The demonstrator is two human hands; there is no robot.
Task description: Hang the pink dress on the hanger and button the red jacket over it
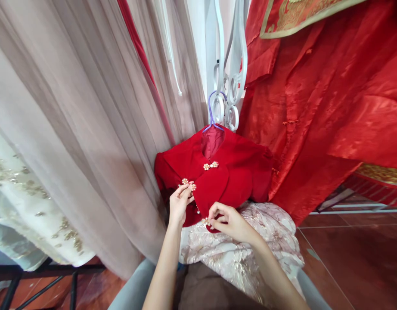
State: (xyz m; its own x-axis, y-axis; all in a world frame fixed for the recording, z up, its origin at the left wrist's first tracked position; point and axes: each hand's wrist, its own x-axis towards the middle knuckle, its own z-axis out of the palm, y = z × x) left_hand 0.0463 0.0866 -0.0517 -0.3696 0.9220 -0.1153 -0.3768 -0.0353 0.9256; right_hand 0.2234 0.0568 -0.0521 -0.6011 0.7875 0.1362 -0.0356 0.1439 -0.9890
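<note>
A red velvet jacket hangs by a purple hanger in front of me, its lower part against a pale patterned cloth. Gold-and-white flower clasps decorate its front, one clasp below the neckline. At the left front, my left hand pinches a flower clasp between thumb and fingers. Lower down, by the jacket's hem, my right hand is closed in a pinch on another flower clasp. The fingertips partly cover both clasps.
White scrolled metalwork bears the hanger. Pale sheer drapery hangs on the left, and a large red satin garment on the right. Pale floral brocade lies over my lap. Reddish floor tiles show at right.
</note>
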